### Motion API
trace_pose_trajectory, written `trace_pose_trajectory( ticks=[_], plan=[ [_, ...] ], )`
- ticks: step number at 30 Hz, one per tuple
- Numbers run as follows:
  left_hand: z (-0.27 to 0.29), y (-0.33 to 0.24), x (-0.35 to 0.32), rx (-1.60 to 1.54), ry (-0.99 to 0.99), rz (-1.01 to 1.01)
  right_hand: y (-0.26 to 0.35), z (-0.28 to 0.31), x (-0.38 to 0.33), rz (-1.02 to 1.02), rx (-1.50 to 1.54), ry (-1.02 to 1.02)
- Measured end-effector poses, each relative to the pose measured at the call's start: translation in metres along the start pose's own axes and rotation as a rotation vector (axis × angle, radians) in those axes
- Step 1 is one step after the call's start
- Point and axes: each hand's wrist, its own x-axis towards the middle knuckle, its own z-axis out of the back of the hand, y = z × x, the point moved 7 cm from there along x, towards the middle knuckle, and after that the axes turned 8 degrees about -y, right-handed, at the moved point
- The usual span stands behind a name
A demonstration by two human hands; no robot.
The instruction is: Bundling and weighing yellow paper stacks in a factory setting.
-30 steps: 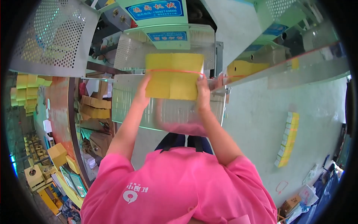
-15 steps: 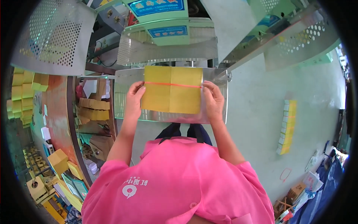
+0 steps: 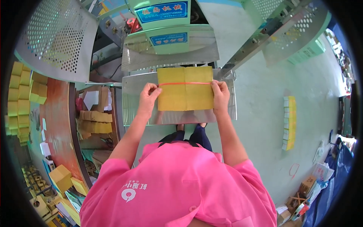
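A yellow rectangular bundle of paper (image 3: 185, 99) lies above the metal table (image 3: 138, 111), its far edge reaching the table's back rim. A pinkish-red band (image 3: 185, 83) runs across it from side to side, and a fold line divides it down the middle. At its left edge, my left hand (image 3: 148, 99) is closed, thumb and fingers pinched by the end of the band. My right hand (image 3: 221, 95) grips the opposite edge, thumb on top. How thick the bundle is cannot be judged from above.
Beyond the table stands a machine with a shiny sloped cover (image 3: 170, 47) and perforated metal guards (image 3: 60, 41). Left of me is a reddish bench (image 3: 58, 121) with shelves and yellow stacks (image 3: 19, 94). A row of yellow-and-white bundles (image 3: 289, 123) lies on the floor at right.
Both hands and the bundle have shifted slightly to the right and away from me over the table. The whole view has also moved a little.
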Motion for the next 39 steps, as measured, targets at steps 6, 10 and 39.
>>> trace_pose_trajectory(
  ticks=[6,10,39],
  plan=[
    [-0.001,0.054,0.03,-0.189,-0.067,0.351,-0.037,0.017,0.029,-0.03,-0.179,-0.059],
    [-0.012,0.088,0.031,-0.105,-0.101,0.398,-0.064,0.016,0.021,0.096,-0.417,-0.006],
    [-0.646,0.109,-0.463,0.157,1.007,0.844,0.062,0.731,-0.29,-0.21,0.467,-1.002]
  ],
)
